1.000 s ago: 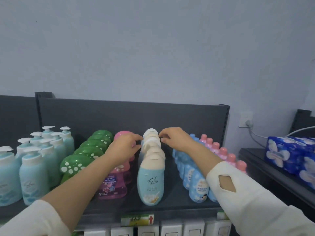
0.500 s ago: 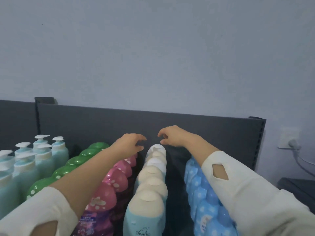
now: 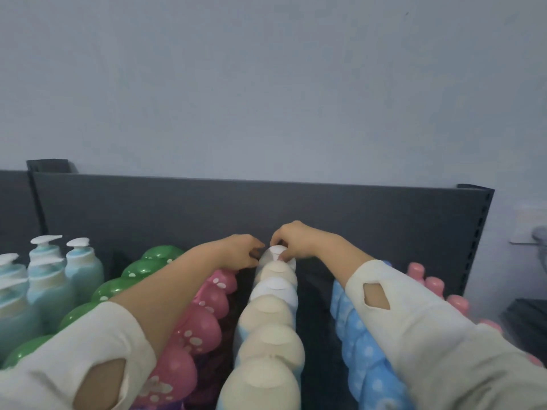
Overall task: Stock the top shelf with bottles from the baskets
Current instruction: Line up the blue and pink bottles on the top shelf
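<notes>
Both grips on the rearmost bottle [image 3: 276,255], cream-capped row, top shelf [image 3: 177,208].
Right grip [image 3: 296,241] pinches its white cap, fingers curled; left grip [image 3: 236,251] curls against its left side.

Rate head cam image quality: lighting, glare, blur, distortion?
Head view: flat light, no harsh glare; wide-angle bows the shelf back panel; left hand and right hand at the rear white cap fairly sharp; nearest cream cap and wall socket at right edge soft.
</notes>
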Action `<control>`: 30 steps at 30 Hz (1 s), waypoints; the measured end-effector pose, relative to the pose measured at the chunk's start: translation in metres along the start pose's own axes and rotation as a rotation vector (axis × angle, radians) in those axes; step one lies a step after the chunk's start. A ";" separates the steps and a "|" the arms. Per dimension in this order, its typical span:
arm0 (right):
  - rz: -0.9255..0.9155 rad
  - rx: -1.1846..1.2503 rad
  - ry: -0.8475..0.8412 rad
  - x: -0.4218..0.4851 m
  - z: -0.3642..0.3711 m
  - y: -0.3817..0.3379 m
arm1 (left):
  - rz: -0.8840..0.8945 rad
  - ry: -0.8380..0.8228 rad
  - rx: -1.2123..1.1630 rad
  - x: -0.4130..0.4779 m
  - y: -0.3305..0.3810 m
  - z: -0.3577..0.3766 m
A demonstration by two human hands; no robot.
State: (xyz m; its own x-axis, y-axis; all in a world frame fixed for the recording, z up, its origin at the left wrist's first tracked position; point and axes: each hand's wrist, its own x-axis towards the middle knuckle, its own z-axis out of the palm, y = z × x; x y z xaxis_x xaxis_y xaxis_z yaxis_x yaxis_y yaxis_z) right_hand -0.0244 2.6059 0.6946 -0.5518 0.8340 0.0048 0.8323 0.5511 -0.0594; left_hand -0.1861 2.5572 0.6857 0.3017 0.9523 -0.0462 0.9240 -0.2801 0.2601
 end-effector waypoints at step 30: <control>0.039 0.122 0.188 -0.048 -0.026 -0.010 | 0.094 0.041 0.019 -0.018 0.004 -0.004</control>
State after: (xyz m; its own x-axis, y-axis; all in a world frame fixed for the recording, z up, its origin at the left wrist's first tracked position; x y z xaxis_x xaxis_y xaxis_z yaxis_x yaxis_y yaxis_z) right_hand -0.0052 2.5613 0.7213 -0.4906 0.8515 0.1850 0.8341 0.5203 -0.1830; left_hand -0.1883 2.5396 0.6914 0.3775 0.9258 0.0176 0.8965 -0.3702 0.2434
